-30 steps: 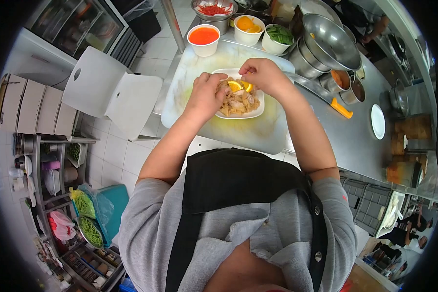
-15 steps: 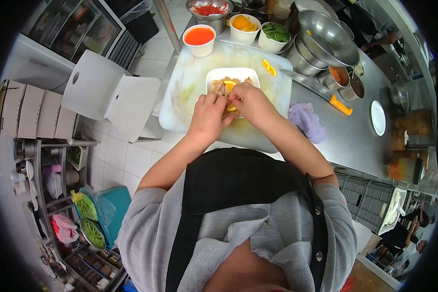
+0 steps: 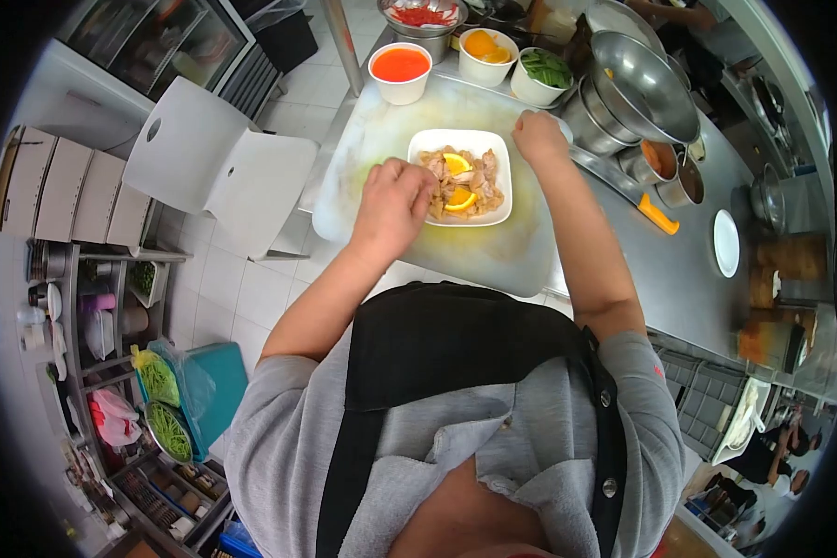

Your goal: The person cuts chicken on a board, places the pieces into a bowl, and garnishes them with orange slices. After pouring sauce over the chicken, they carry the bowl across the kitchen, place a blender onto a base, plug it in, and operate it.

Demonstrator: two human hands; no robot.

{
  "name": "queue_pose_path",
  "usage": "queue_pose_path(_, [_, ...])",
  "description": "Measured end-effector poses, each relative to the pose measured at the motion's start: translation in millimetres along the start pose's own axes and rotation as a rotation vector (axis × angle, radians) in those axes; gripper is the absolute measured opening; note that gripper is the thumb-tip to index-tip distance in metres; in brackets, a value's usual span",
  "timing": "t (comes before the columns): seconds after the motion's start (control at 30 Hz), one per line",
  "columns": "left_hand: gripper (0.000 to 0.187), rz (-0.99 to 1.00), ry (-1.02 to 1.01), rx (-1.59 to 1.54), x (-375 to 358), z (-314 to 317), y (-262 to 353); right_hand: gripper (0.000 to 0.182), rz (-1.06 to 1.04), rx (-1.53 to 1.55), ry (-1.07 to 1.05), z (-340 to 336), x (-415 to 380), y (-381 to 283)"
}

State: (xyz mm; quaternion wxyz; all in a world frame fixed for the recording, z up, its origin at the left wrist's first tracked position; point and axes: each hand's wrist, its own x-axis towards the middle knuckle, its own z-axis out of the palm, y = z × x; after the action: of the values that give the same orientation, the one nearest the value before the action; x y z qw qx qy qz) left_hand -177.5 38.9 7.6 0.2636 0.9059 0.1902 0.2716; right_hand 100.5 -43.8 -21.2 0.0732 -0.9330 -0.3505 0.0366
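Observation:
A white square dish (image 3: 508,206) stands on the cutting board (image 3: 363,153), filled with pieces of pale brown cooked meat (image 3: 479,172). On the meat lie two cut orange slices, an upper one (image 3: 456,164) and a lower one (image 3: 460,198). My left hand (image 3: 391,206) is at the dish's left rim, fingers bent and drawn together; whatever they may hold is hidden. Near the board's top right corner, my right hand (image 3: 541,139) is closed, knuckles up, over the spot where loose orange slices lay. Its fingertips and anything in them are out of sight.
Behind the board stand tubs of red sauce (image 3: 401,67), orange pieces (image 3: 486,46) and green leaves (image 3: 545,70). A yellow-handled knife (image 3: 656,214) lies right of my right hand, near metal bowls (image 3: 646,84). A white chair (image 3: 223,177) stands at left.
My right hand has left the dish and moved up and right to the loose orange slices, covering them. My left hand has drawn back to the dish's left rim, uncovering the meat and slices.

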Motion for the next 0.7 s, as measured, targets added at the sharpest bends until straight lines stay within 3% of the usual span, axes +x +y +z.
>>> queue_pose_path(0.23, [0.015, -0.007, 0.039, 0.013, 30, -21, -9, 0.019, -0.027, 0.418, 0.059, 17, 13, 11])
queue_pose_path(0.33, [0.017, -0.064, 0.062, -0.045, 36, -22, -13, 0.018, -0.219, 0.741, 0.152, -6, 7, -1])
queue_pose_path(0.43, [0.021, -0.218, -0.017, -0.221, 32, -18, -19, 0.019, -0.618, 0.779, -0.162, -63, -27, -45])
queue_pose_path(0.53, [0.030, -0.320, -0.181, -0.325, 28, -19, -16, 0.019, -0.924, 0.546, -0.342, -71, -43, -75])
queue_pose_path(0.6, [0.041, -0.429, -0.275, -0.413, 26, -21, -8, 0.018, -0.914, 0.451, -0.402, -69, -51, -91])
queue_pose_path(0.7, [0.055, -0.389, -0.296, -0.388, 20, -6, -13, 0.018, -0.927, 0.417, -0.436, -60, -53, -100])
